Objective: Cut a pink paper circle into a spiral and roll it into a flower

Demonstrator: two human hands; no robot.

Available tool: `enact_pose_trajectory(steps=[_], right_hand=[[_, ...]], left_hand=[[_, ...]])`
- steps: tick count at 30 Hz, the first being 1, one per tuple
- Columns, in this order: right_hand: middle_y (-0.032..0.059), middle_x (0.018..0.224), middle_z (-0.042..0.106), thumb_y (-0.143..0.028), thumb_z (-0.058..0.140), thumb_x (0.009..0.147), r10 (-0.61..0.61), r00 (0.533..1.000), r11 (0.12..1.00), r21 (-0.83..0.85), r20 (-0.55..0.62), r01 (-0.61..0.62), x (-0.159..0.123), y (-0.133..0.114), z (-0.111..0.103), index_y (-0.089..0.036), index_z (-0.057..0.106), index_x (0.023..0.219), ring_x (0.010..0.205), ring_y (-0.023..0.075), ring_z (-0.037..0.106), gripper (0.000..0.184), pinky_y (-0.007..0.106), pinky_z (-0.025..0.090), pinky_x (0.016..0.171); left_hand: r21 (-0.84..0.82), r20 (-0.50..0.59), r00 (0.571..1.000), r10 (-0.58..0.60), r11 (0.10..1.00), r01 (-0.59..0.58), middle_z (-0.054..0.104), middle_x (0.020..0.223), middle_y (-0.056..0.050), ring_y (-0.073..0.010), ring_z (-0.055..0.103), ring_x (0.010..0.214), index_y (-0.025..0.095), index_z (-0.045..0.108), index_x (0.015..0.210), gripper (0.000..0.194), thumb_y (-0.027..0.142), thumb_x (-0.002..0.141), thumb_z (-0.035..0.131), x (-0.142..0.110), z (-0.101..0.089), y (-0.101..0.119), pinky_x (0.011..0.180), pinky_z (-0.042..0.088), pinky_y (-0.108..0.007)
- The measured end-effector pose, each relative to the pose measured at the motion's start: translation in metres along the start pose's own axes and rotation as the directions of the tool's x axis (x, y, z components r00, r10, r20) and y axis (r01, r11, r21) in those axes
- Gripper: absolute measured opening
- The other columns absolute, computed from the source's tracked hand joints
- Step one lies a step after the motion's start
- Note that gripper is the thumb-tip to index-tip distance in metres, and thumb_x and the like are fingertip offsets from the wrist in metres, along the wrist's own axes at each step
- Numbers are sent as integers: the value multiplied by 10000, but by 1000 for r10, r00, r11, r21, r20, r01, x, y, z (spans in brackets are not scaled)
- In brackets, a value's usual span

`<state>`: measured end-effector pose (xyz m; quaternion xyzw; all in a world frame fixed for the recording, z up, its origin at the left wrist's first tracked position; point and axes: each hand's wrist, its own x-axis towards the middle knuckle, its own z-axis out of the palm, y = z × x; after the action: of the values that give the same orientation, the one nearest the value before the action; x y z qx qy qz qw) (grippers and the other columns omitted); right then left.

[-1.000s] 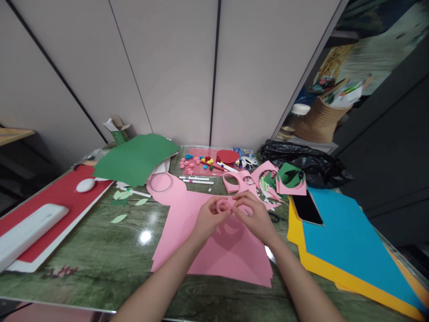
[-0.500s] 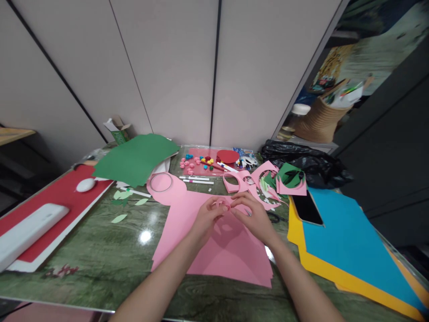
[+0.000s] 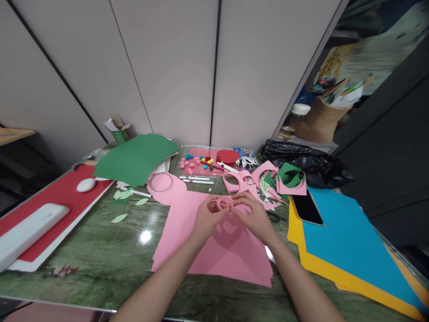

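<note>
Between my fingertips is a small pink paper strip (image 3: 224, 202), curled into a ring or coil. My left hand (image 3: 208, 216) grips its left side, thumb and fingers closed around it. From the other side my right hand (image 3: 252, 214) pinches the same strip. Both hands hover over a stack of pink paper sheets (image 3: 214, 257), which carries their shadow. Partly hidden beside my right hand lie dark-handled scissors (image 3: 274, 217). Pink paper offcuts (image 3: 231, 182) with round holes sit just beyond the hands.
Left are a green sheet (image 3: 137, 158), a red board (image 3: 77, 197) with a white mouse (image 3: 86, 185), and pale green paper leaves (image 3: 119, 218). Rolled paper pieces (image 3: 191, 165) and white pens (image 3: 197, 180) lie behind. At right are a phone (image 3: 306, 209) and blue paper (image 3: 348, 232).
The fingers of both hands have shifted slightly around the pink strip, and its loop now shows rounder and more openly. Everything on the table stays in place.
</note>
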<state>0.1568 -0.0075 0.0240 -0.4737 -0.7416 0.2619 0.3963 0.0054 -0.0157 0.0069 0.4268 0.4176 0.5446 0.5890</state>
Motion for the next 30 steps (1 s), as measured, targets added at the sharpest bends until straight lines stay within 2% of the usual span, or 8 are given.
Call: enact_pose_trajectory(steps=[5,12,22,27,30], right_hand=[[48,955,600,-208,602,737,24,1000,999,21,21,-24,0,0,-1,-220,661,740,945,200,564,60,357,411,866],[46,947,607,-215,609,731,25,1000,997,67,5,-25,1,0,-1,-217,647,702,947,202,565,48,364,405,877],[49,948,610,-240,637,726,45,999,994,102,20,-47,1,1,-1,-212,649,713,944,203,569,33,363,407,874],[59,943,613,-268,629,743,37,998,987,154,49,-44,2,2,-2,-210,663,740,935,205,572,67,363,418,863],[59,926,618,-273,608,763,43,999,987,154,13,-45,2,2,-2,-207,657,714,920,203,578,95,363,420,859]], left_hand=[[47,20,999,41,998,-42,657,822,-60,-171,608,785,156,561,877,289,215,633,704,-1,1,1,709,461,-279],[44,18,999,40,998,-41,617,721,-11,-142,588,720,173,564,901,306,220,632,704,-3,0,-1,689,447,-258],[38,53,991,122,992,-125,636,833,-55,-161,589,804,156,573,862,231,194,661,683,-3,2,5,762,452,-287],[26,2,996,84,996,-84,629,825,-47,-166,588,805,153,573,829,251,200,625,712,-2,1,3,744,450,-277],[-9,-8,998,56,998,-56,626,794,-29,-156,586,774,165,573,851,280,211,616,720,-1,0,0,723,450,-270]])
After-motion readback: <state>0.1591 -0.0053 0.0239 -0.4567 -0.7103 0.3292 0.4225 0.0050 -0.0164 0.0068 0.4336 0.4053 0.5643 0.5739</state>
